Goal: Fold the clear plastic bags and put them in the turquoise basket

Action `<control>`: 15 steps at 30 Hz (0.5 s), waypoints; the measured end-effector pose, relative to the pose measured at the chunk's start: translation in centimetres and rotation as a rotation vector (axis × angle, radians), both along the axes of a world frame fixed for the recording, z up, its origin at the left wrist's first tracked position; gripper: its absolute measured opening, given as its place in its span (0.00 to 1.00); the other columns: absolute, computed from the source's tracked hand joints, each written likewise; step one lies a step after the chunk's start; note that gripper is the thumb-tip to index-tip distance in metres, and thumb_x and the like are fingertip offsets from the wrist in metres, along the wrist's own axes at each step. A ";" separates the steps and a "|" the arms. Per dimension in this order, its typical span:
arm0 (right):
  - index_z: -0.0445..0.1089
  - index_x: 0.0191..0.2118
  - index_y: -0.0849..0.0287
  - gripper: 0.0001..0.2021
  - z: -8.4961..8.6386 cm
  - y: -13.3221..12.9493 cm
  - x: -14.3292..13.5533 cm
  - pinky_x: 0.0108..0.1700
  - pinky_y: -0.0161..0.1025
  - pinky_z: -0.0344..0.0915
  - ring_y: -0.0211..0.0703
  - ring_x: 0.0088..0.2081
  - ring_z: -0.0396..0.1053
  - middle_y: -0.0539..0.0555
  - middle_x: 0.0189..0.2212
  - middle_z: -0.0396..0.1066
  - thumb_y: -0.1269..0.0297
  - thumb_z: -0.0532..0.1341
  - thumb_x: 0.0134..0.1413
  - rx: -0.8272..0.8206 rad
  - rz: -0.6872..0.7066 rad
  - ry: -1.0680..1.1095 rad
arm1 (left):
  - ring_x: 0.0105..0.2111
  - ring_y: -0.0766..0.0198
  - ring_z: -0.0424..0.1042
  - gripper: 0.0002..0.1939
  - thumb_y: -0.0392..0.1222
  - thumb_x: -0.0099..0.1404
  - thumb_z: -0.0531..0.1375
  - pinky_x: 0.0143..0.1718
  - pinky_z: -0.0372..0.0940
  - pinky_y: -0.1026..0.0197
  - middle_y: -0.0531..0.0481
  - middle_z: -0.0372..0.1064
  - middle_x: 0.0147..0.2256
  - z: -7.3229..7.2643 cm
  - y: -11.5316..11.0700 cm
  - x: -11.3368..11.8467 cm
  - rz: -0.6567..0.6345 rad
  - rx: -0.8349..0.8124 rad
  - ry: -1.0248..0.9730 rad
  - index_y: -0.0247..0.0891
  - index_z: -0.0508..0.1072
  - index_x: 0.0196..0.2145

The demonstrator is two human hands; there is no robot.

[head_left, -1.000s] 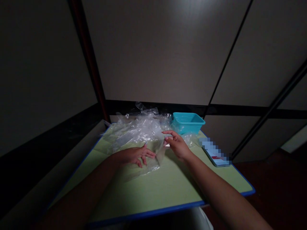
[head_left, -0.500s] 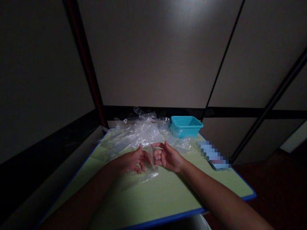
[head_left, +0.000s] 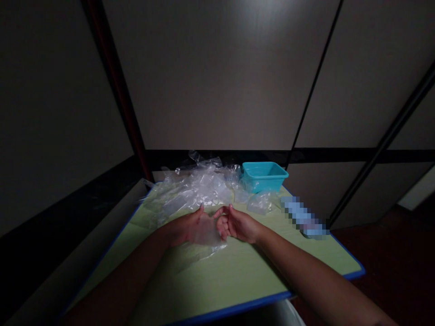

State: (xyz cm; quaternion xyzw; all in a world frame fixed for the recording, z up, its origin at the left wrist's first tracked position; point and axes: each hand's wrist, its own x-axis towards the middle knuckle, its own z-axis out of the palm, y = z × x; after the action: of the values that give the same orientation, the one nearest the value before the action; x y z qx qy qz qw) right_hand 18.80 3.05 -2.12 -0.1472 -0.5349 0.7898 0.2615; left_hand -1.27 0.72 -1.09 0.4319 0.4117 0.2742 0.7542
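Both my hands are low over the green tabletop with a clear plastic bag (head_left: 205, 232) between them. The bag's film lies across the fingers of my left hand (head_left: 181, 230), whose thumb points up; the fingers show only dimly through it, closed on the bag. My right hand (head_left: 239, 225) faces it, fingers curled at the bag's right edge and thumb raised. The lower part of the bag trails onto the table. Just beyond my hands lies a loose heap of clear plastic bags (head_left: 204, 185).
A turquoise plastic basin (head_left: 265, 183) stands at the back right of the blue-edged table (head_left: 217, 290). In front of it lies a smaller crumpled clear bag (head_left: 261, 203). A blurred-out phone-like object (head_left: 304, 218) rests near the right edge. Grey panels (head_left: 217, 90) rise behind.
The bag's film has swung left and now covers my left fingers, which were bare and spread before. My right hand has stayed almost in place, its fingers curled a little more.
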 end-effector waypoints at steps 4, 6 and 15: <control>0.62 0.36 0.60 0.26 -0.1 -0.2 -0.1 0.24 0.33 0.57 0.33 0.17 0.61 0.49 0.20 0.65 0.41 0.42 0.56 0.023 0.038 0.015 | 0.25 0.62 0.65 0.27 0.67 0.55 0.50 0.28 0.58 0.60 0.51 0.67 0.25 0.1 -0.3 0.1 0.030 0.033 0.022 0.38 0.66 0.27; 0.62 0.37 0.60 0.26 -0.1 -0.3 -0.1 0.24 0.33 0.57 0.33 0.17 0.61 0.49 0.20 0.65 0.41 0.43 0.56 0.035 0.056 0.020 | 0.25 0.63 0.64 0.28 0.68 0.55 0.50 0.27 0.58 0.61 0.51 0.66 0.26 0.0 -0.2 0.1 0.026 0.086 0.071 0.37 0.66 0.29; 0.61 0.43 0.58 0.25 0.3 -0.6 0.1 0.28 0.36 0.63 0.35 0.22 0.65 0.50 0.25 0.66 0.41 0.45 0.55 0.028 0.044 -0.003 | 0.32 0.61 0.66 0.23 0.62 0.52 0.58 0.32 0.59 0.61 0.50 0.66 0.31 0.3 -0.3 0.4 0.113 0.228 0.121 0.37 0.66 0.32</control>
State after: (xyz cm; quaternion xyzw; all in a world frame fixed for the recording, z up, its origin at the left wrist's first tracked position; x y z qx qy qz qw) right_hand 18.87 2.49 -1.85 -0.1330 -0.5492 0.7877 0.2453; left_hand -0.85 0.41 -0.77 0.5066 0.4464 0.3344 0.6575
